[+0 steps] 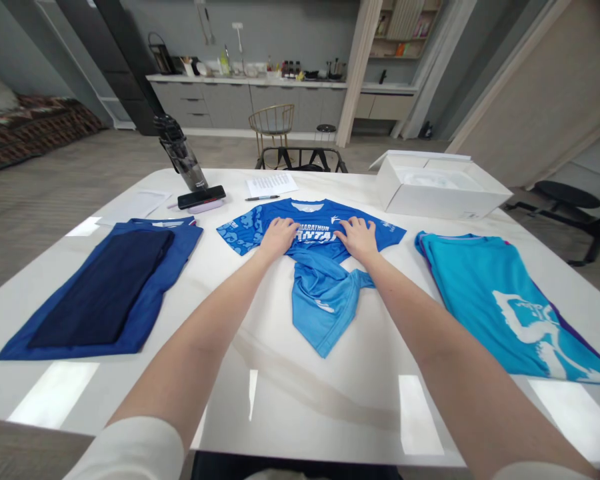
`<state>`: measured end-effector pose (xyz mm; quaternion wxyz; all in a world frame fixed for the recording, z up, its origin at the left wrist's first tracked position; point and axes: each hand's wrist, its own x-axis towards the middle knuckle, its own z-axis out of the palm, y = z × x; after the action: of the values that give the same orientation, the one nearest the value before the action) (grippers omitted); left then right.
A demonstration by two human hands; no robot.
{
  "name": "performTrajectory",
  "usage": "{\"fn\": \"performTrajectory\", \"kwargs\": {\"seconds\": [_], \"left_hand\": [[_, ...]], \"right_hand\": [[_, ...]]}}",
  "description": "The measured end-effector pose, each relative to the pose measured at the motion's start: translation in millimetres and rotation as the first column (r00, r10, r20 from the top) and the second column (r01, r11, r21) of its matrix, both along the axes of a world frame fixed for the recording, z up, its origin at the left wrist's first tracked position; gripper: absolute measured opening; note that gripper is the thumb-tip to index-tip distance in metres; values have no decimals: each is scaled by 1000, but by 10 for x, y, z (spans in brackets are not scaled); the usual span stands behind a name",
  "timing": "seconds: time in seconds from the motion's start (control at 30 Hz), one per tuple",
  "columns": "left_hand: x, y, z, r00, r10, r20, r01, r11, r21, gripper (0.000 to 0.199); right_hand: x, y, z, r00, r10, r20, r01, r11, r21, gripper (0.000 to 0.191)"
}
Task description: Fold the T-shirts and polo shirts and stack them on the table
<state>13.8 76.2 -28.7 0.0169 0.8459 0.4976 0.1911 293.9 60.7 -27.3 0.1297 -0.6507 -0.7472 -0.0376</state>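
Note:
A blue T-shirt (325,307) with white lettering lies in the middle of the white table, its sleeves spread to both sides and its lower part bunched and twisted, lighter blue towards the hem. My left hand (279,236) rests on the left of its chest, fingers spread at the edge of the lettering. On the right of the chest lies my right hand (359,237), its fingers apart and slightly bent on the fabric. Neither hand visibly grips the cloth.
Dark navy cloth (105,287) lies on a blue garment (153,320) at the left. A turquoise shirt (480,273) is at the right. Farther back are a white box (430,193), paper (273,183), a pen (263,198) and a black phone (201,197) beside a vacuum cleaner (183,157).

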Motion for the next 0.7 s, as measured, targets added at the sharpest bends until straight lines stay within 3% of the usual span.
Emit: {"fn": "performTrajectory", "kwargs": {"seconds": [0.13,0.23,0.33,0.5,0.7], "left_hand": [[352,-349,69,962,-268,48,272,955,-119,41],[557,-649,135,921,-388,15,387,913,-129,40],[662,-884,184,916,-400,-22,393,909,-138,41],[694,-1081,204,927,-357,-119,341,931,-133,32],[500,-1350,334,946,-299,126,317,935,-157,21]], "right_hand": [[-43,-241,7,993,-22,-113,26,999,31,43],[-29,-468,-7,979,82,-189,-87,996,-21,31],[-15,-713,11,941,180,-286,-215,972,-94,23],[3,-1065,135,902,242,-356,-297,949,-109,22],[-1,-1504,258,929,223,-296,-287,939,-190,37]]}}
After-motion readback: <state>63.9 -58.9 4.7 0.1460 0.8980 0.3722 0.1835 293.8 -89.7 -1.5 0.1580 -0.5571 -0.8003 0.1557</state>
